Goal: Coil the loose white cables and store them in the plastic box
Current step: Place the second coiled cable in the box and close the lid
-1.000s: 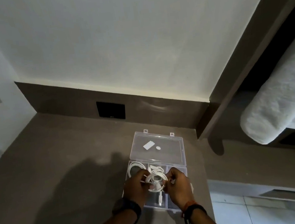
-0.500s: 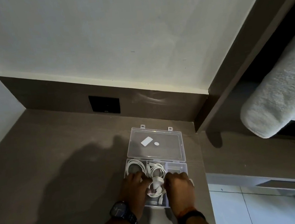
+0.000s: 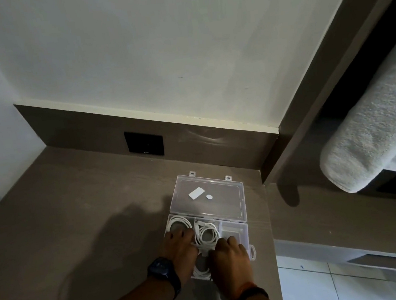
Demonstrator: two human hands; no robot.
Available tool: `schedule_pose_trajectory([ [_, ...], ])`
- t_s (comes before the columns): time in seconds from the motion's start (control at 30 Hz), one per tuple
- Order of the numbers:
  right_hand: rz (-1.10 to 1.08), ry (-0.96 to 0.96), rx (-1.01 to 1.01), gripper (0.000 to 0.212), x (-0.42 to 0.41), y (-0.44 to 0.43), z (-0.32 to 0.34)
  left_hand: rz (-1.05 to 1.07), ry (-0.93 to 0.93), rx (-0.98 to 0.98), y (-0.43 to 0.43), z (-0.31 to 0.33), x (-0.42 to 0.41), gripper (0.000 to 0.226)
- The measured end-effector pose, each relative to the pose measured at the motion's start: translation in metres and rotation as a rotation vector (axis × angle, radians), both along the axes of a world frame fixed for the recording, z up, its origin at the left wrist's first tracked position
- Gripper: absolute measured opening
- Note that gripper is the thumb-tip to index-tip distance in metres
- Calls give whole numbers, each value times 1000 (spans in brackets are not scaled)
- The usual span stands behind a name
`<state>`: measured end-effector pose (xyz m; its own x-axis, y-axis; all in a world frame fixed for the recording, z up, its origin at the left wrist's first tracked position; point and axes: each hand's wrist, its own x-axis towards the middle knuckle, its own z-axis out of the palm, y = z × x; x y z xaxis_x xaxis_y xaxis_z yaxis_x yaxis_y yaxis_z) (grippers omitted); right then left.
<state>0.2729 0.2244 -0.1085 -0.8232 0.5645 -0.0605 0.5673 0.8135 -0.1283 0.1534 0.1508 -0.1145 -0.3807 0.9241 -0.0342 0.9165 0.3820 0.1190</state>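
On the brown counter (image 3: 75,214), both hands' fingers (image 3: 184,233) press flat, unclenched, on coiled cables (image 3: 208,234).

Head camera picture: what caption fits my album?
Both hands press coiled white cables into an open plastic box.

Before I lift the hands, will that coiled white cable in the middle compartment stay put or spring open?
The coiled cable looks thin and floppy, with uneven loops and no tie visible, so it may loosen. The plastic box has dividers close around it, which should limit spreading. It is probably light, so a snag on either hand could drag it out.
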Motion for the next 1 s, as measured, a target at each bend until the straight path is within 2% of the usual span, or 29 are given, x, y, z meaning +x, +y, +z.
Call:
schedule_pose_trajectory([
  [0.1, -85, 179, -181, 9, 1, 14, 5, 41, -184, 95, 1, -10, -13, 15],
  [0.13, -140, 235, -213, 9, 1, 20, 7, 96, -248, 157, 3, -11, -20, 13],
  [0.23, -289, 384, -341, 31, -7, 45, 9, 265, -372, 327, 15, -10, -49, 8],
  [0.27, -357, 436, -384, 28, -11, 53, 10, 312, -394, 366, 21, -10, -58, 11],
  [0.33, -471, 450, -365, 18, -17, 71, 6, 397, -445, 358, 36, -10, -74, 30],
  [0.47, -671, 304, -452, 45, -30, 103, -9, 513, -680, 188, 63, -19, -97, 59],
  [0.53, -708, 293, -550, 50, -39, 117, -13, 590, -736, 261, 76, -22, -104, 70],
  [0.63, -742, 396, -685, 53, -54, 134, -14, 719, -785, 349, 90, -24, -118, 89],
  [0.7, -784, 432, -756, 61, -63, 143, -11, 724, -952, 307, 97, -24, -127, 86],
  [0.8, -822, 557, -897, 64, -69, 153, -1, 735, -1101, 351, 103, -12, -138, 59],
  [0.9, -730, 722, -892, 50, -66, 157, 17, 654, -1023, 433, 106, 14, -145, 30],
  [1.0, -533, 737, -612, 28, -51, 154, 35, 446, -879, 591, 94, 46, -146, 29],
])
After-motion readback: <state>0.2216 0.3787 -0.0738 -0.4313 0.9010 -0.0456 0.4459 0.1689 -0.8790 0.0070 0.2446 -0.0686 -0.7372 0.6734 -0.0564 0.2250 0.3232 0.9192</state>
